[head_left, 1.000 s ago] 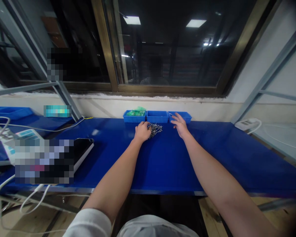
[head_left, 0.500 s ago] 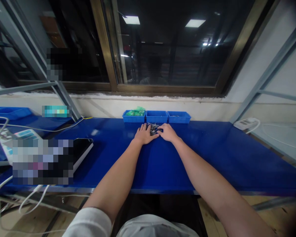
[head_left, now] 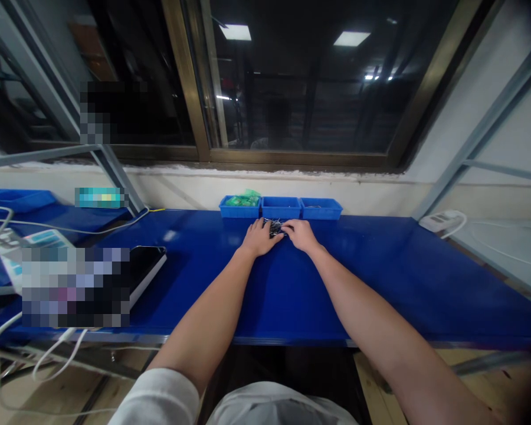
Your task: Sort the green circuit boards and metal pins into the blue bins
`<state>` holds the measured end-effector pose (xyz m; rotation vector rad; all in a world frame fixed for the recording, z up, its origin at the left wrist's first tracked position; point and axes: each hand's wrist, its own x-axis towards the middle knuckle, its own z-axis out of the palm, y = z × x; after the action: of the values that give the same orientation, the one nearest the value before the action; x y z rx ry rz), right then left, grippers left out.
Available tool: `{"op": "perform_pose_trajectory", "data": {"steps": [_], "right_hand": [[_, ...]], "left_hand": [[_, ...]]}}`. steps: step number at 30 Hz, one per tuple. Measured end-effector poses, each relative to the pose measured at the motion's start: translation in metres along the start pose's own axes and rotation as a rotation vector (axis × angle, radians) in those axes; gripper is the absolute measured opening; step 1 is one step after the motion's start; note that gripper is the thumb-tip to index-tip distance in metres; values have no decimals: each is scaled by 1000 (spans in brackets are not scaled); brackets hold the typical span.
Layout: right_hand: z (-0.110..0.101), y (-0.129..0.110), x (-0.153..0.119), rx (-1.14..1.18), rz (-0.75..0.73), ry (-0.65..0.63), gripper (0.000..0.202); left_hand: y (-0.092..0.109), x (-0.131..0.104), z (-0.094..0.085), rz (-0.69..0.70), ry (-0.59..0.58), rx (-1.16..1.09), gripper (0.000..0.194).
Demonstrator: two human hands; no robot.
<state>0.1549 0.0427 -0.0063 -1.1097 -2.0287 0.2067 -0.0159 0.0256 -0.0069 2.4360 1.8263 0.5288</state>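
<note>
A small pile of thin metallic pieces (head_left: 273, 227) lies on the blue tabletop (head_left: 287, 295), between my hands. My left hand (head_left: 259, 237) rests at the pile's left side with its fingers apart and its thumb reaching along the near edge. At the right side, my right hand (head_left: 299, 234) has its thumb and fingertips drawn together at the pieces; whatever is between them is too small to make out. Behind the pile stand three blue bins: the left one (head_left: 240, 215) holds green packets (head_left: 243, 200), the middle one (head_left: 281, 211) and the right one (head_left: 322, 212) show little inside.
A dark-screened device (head_left: 146, 265), partly blurred out, lies on the left of the table beside white cables (head_left: 77, 348). A white power strip (head_left: 440, 221) sits at the right back. Metal frame posts rise on both sides, and a window (head_left: 310, 88) is behind.
My right hand's fingertips have shifted slightly left and up over the pile. My left hand has barely moved, and its fingers remain spread at the pile.
</note>
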Motion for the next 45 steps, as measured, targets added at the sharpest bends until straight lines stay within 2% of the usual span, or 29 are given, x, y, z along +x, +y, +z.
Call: {"op": "perform_pose_trajectory", "data": {"steps": [5, 7, 9, 14, 22, 33, 36, 45], "right_hand": [[3, -2, 4, 443, 212, 167, 15], [5, -2, 7, 638, 288, 180, 17], [7, -1, 8, 734, 327, 173, 21], [5, -2, 5, 696, 351, 112, 26], [-5, -7, 1, 759, 347, 65, 27], [-12, 0, -2, 941, 396, -64, 17], [-12, 2, -2, 904, 405, -23, 20], [-20, 14, 2, 655, 449, 234, 23]], "left_hand": [[7, 1, -6, 113, 168, -98, 42], [9, 2, -9, 150, 208, -154, 33], [10, 2, -11, 169, 234, -197, 30], [9, 1, -13, 146, 276, -224, 23], [8, 2, -11, 122, 270, -250, 20], [10, -4, -15, 118, 194, -254, 19], [11, -5, -15, 107, 191, -258, 24], [5, -1, -12, -27, 233, -225, 26]]}}
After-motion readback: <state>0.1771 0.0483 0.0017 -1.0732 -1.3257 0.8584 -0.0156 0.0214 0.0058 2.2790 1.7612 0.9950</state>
